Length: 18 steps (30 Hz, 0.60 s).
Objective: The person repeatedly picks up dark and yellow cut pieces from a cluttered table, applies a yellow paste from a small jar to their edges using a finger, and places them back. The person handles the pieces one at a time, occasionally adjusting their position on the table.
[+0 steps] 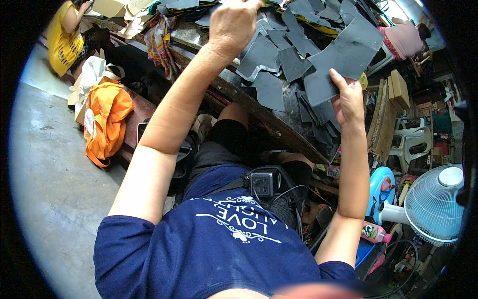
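Note:
My right hand (pixel 350 98) grips a large, curved-edged piece of dark grey sheet (pixel 344 56), thumb on top and fingers underneath. The piece is held up over the workbench (pixel 294 117). Farther left, my left hand (pixel 233 29) is closed in a fist above the bench, at the top of the picture. Whatever is in its fingers, if anything, cannot be made out. Between and beyond my hands lie several cut dark grey pieces (pixel 260 56), overlapping in loose heaps. One more grey piece (pixel 269 91) rests at the bench's near edge.
A patterned cloth (pixel 160 41) hangs off the bench at left, near an orange bag (pixel 106 117). A fan (pixel 434 202), a pink bottle (pixel 374 232) and a white plastic chair (pixel 412 142) stand at right. Two people sit farther off, in yellow (pixel 66 40) and pink (pixel 402 39).

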Tool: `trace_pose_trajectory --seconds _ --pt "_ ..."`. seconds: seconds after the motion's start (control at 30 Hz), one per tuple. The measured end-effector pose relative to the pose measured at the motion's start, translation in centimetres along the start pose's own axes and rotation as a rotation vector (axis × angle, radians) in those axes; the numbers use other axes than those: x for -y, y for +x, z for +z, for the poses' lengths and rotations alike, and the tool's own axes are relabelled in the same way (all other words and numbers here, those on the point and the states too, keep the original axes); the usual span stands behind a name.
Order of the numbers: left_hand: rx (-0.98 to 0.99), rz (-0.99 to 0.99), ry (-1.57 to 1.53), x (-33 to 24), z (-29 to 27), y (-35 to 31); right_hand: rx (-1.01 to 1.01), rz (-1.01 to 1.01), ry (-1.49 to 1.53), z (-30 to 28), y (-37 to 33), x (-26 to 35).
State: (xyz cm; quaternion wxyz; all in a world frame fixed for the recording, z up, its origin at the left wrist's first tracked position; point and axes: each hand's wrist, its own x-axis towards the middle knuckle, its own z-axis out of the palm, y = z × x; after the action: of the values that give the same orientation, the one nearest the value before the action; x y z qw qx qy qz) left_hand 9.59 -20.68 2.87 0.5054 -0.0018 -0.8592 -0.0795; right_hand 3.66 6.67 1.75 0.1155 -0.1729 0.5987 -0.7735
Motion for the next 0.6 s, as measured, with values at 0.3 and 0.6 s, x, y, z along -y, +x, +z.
trace_pose_trajectory --seconds 0.3,0.6 --pt "0.582 -0.567 -1.295 -5.4 -3.9 -4.0 -0.09 -0.044 0.056 -0.5 -3.0 1.6" --pt "0.84 -0.768 -1.524 -7.3 -2.3 -6.2 0.016 -0.093 0.019 1.4 -4.2 0.8"
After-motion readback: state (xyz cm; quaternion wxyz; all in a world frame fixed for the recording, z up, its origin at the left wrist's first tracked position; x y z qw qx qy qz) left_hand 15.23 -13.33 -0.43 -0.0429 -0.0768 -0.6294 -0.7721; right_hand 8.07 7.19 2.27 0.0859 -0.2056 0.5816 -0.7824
